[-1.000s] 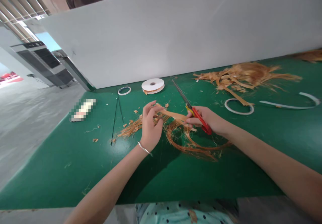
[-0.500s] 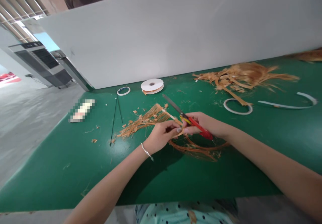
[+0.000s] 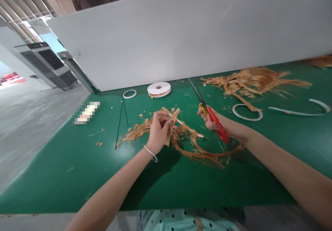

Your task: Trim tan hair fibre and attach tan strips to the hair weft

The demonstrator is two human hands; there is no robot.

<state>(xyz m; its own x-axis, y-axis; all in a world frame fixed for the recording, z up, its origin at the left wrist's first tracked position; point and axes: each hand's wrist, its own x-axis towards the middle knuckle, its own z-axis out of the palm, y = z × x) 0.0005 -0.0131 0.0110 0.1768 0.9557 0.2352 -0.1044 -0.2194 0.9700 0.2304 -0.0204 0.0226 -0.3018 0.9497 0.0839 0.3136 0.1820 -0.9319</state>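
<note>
My left hand (image 3: 160,129) pinches a flat tan strip (image 3: 172,125) of fibrous material between thumb and fingers, just above the table. My right hand (image 3: 211,119) grips a pair of scissors (image 3: 218,123) with red handles and a yellow part near the pivot; the blades point up and away, slightly apart. Beneath and between the hands lies a bundle of brown fibre strands (image 3: 197,153), curving in loops to the right. More strands fan out left of my left hand, partly hidden by it. A pale strip (image 3: 183,123) crosses the bundle.
On the green table (image 3: 85,175) are a ribbon spool (image 3: 159,89), a small tape ring (image 3: 129,94), a larger ring (image 3: 234,112), thin dark rods (image 3: 119,124), a curled white strip (image 3: 298,114) and a tan fibre pile (image 3: 259,80). A white partition (image 3: 181,33) stands behind; a person is beyond it.
My hands have moved apart. The right hand has shifted right with the scissors, whose blades now point more upward and have parted. My left hand has risen slightly, holding the tan strip upright.
</note>
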